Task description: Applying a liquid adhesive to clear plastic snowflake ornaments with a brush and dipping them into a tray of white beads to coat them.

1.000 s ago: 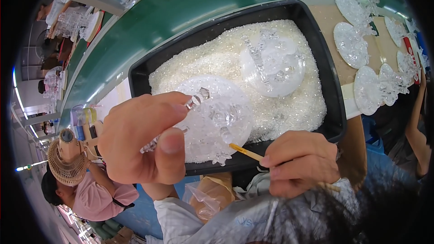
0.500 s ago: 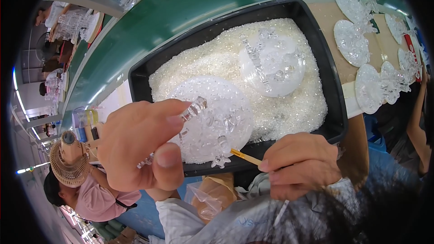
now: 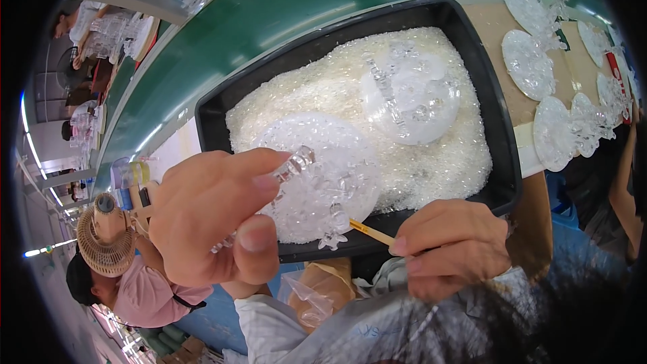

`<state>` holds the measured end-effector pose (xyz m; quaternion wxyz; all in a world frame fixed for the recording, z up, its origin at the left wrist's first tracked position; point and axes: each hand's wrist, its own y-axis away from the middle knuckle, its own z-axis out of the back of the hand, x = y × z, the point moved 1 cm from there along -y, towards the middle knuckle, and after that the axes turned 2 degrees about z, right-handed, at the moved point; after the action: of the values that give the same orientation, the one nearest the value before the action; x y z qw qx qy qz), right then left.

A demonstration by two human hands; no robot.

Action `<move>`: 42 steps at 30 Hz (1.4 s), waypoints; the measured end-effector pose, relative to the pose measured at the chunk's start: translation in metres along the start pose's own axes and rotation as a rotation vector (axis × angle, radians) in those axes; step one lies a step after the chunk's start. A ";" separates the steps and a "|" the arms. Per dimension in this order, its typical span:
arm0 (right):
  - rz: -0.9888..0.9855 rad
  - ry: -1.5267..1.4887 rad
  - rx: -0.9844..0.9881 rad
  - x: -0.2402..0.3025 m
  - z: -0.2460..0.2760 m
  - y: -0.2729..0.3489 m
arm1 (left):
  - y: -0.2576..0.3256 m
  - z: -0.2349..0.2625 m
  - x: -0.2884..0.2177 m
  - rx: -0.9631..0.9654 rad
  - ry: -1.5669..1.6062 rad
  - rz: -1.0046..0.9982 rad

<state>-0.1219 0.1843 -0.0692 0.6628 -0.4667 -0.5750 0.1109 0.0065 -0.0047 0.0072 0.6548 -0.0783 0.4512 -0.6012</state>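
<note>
Closed around a clear faceted plastic ornament is my left hand, its thumb and fingers hiding much of the piece. A clear lower branch with a star-shaped end shows beyond my fingers. In my right hand, pinched between thumb and fingers, is a thin yellowish stick; its amber tip is at or very near that clear branch. Beneath the ornament, a frosted round disc overlaps the shiny granules. Farther right, another disc with clear pieces rests on the granules.
A black tray holds the granules. Several clear ornaments with round bases stand on the brown board at right. At left are a fan and a co-worker in pink. A plastic bag lies below the tray.
The whole view has shifted slightly, with the scene sitting a little farther right. Both hands keep their grips, and the stick's tip stays at the clear branch.
</note>
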 end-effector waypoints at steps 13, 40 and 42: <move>-0.166 0.025 0.104 0.002 -0.003 -0.009 | -0.019 -0.016 0.011 0.037 0.006 -0.387; 0.030 0.224 -0.072 0.001 -0.004 0.010 | -0.012 -0.009 0.000 0.033 -0.065 -0.097; 0.050 0.243 -0.251 -0.002 -0.011 0.010 | -0.011 -0.009 -0.002 0.025 -0.078 -0.084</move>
<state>-0.1088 0.1826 -0.0771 0.6610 -0.5699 -0.4881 -0.0027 -0.0071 -0.0023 0.0100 0.6468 -0.1123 0.4143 -0.6304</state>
